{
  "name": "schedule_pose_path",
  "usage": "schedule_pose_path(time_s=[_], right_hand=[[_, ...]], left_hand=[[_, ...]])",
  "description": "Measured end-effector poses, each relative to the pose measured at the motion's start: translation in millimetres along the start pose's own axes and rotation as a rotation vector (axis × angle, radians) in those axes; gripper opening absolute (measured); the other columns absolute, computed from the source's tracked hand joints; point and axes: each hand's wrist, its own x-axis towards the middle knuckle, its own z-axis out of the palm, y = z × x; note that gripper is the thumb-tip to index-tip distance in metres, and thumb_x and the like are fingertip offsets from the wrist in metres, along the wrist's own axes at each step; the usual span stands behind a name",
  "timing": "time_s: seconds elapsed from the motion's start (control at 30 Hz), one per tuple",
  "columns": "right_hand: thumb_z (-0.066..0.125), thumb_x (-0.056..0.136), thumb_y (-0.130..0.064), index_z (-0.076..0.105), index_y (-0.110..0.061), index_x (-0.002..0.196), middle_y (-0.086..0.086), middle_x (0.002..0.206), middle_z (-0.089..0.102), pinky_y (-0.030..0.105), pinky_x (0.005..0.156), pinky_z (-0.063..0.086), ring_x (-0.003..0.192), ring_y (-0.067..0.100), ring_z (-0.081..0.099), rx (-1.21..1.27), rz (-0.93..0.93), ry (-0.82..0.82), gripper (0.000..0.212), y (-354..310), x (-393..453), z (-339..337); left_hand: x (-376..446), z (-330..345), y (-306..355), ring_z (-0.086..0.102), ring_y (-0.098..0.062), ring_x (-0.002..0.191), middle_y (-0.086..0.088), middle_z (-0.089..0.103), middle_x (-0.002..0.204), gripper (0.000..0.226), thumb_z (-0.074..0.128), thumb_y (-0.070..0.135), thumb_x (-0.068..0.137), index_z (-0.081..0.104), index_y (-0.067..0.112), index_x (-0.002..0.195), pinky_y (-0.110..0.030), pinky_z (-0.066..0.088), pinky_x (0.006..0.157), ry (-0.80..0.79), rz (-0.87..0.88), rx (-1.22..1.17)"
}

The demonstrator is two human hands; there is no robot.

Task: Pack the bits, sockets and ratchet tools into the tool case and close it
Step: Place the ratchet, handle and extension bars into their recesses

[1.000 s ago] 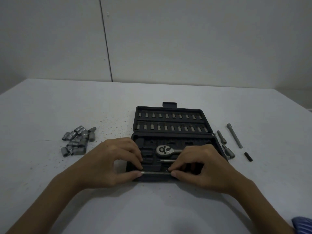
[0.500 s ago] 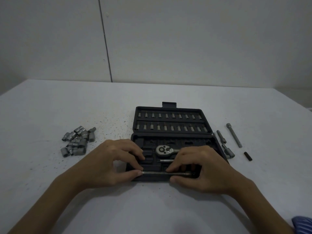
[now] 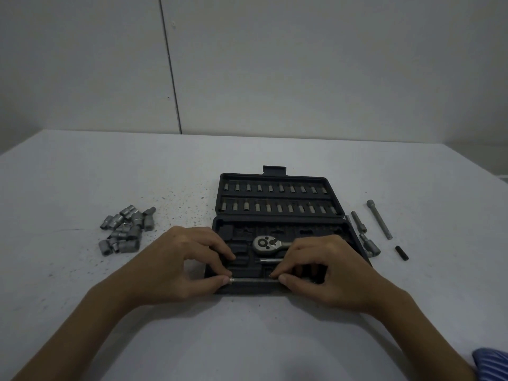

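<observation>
**Both hands on rod at case front edge**

Black plastic tool case (image 3: 277,215) lies open near the middle of the pale grey counter (image 3: 82,298), lid flat toward the far edge. Lid holds two rows of small silver bits (image 3: 279,198). Silver ratchet head (image 3: 266,244) sits in the near tray.

Long silver metal rod (image 3: 254,280) lies along the tray's near edge. Left hand (image 3: 176,266): thumb and forefinger pinch the rod's left end. Right hand (image 3: 330,273): fingers curled, thumb and fingertips gripping the rod's right part.

Heap of loose silver sockets (image 3: 125,229) toward the counter's left edge, well apart from the case. Just beside the case's right side: two short silver extension pieces (image 3: 365,237); farther right a long silver extension bar (image 3: 379,219) and a small black cylindrical piece (image 3: 402,253).

Striped blue cloth (image 3: 492,365) at the near right corner.
</observation>
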Motion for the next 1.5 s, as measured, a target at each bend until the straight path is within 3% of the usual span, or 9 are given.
schedule_pose_path(time_s=[0.2,0.37,0.63,0.9,1.07,1.23,1.33,1.4,1.5], right_hand=[[0.067,0.082,-0.027,0.076,-0.026,0.089,-0.018,0.08,0.065,0.013,0.063,0.047,0.072,0.0,0.061,-0.017,0.006,0.016,0.011,-0.2,0.1,0.9],[0.064,0.085,-0.031,0.075,-0.029,0.093,-0.019,0.083,0.065,0.019,0.064,0.05,0.075,0.0,0.061,-0.044,0.02,0.008,0.013,-0.1,-0.6,1.3],[0.064,0.087,-0.03,0.07,-0.032,0.103,-0.019,0.087,0.065,0.018,0.069,0.05,0.081,-0.002,0.059,-0.078,0.059,0.014,0.018,-2.6,-9.2,-1.9],[0.05,0.086,-0.04,0.068,-0.036,0.103,-0.024,0.096,0.063,0.022,0.077,0.05,0.093,-0.004,0.055,-0.251,0.154,0.163,0.025,1.3,-34.7,-6.0],[0.056,0.086,-0.03,0.068,-0.034,0.104,-0.019,0.094,0.066,0.019,0.071,0.05,0.084,0.0,0.058,-0.341,0.277,0.351,0.022,10.3,-54.4,-12.6],[0.067,0.083,-0.017,0.07,-0.023,0.098,-0.008,0.086,0.068,0.028,0.061,0.055,0.072,0.008,0.061,-0.411,0.434,0.468,0.017,29.5,-67.9,-21.9],[0.07,0.081,-0.016,0.071,-0.019,0.096,-0.004,0.082,0.068,0.021,0.053,0.046,0.066,0.01,0.057,-0.485,0.542,0.505,0.015,38.3,-71.4,-28.2],[0.069,0.081,-0.014,0.071,-0.017,0.096,-0.001,0.083,0.068,0.017,0.051,0.036,0.066,0.012,0.055,-0.528,0.615,0.528,0.016,43.6,-72.9,-31.7],[0.063,0.085,-0.017,0.068,-0.017,0.102,0.0,0.091,0.066,0.023,0.057,0.037,0.077,0.017,0.059,-0.535,0.736,0.533,0.018,46.7,-74.0,-35.6]], left_hand=[[0.2,2.8,0.5,0.063,-0.001,0.09,0.016,0.068,0.095,0.012,0.069,0.033,0.078,0.075,0.024,0.077,-0.026,0.053,0.072,0.009,0.02,0.024],[-0.1,5.4,0.0,0.061,0.001,0.096,0.018,0.066,0.098,0.009,0.067,0.033,0.079,0.073,0.026,0.079,-0.029,0.053,0.073,0.02,0.03,0.059],[8.9,14.3,10.2,0.061,-0.001,0.094,0.014,0.067,0.094,0.013,0.065,0.03,0.082,0.073,0.022,0.089,-0.027,0.054,0.073,0.058,0.076,0.065],[40.7,54.6,37.2,0.056,-0.004,0.094,0.012,0.066,0.094,0.016,0.057,0.026,0.087,0.07,0.019,0.093,-0.027,0.049,0.076,0.115,0.112,0.119],[69.8,82.2,57.4,0.056,-0.011,0.096,0.006,0.065,0.098,0.023,0.05,0.029,0.087,0.067,0.016,0.095,-0.023,0.045,0.081,0.136,0.126,0.114],[104.1,103.7,72.4,0.054,-0.016,0.097,-0.001,0.064,0.101,0.022,0.051,0.025,0.087,0.065,0.012,0.098,-0.031,0.047,0.082,0.149,0.138,0.1],[123.3,115.6,78.5,0.054,-0.019,0.1,-0.003,0.064,0.104,0.021,0.053,0.021,0.089,0.064,0.01,0.102,-0.031,0.045,0.084,0.141,0.13,0.099],[134.0,122.1,79.9,0.053,-0.02,0.102,-0.004,0.063,0.106,0.022,0.052,0.022,0.091,0.064,0.009,0.104,-0.033,0.045,0.086,0.121,0.109,0.112],[145.2,129.5,79.0,0.054,-0.022,0.1,-0.007,0.064,0.106,0.022,0.052,0.021,0.091,0.063,0.007,0.104,-0.036,0.045,0.086,0.104,0.099,0.148]])
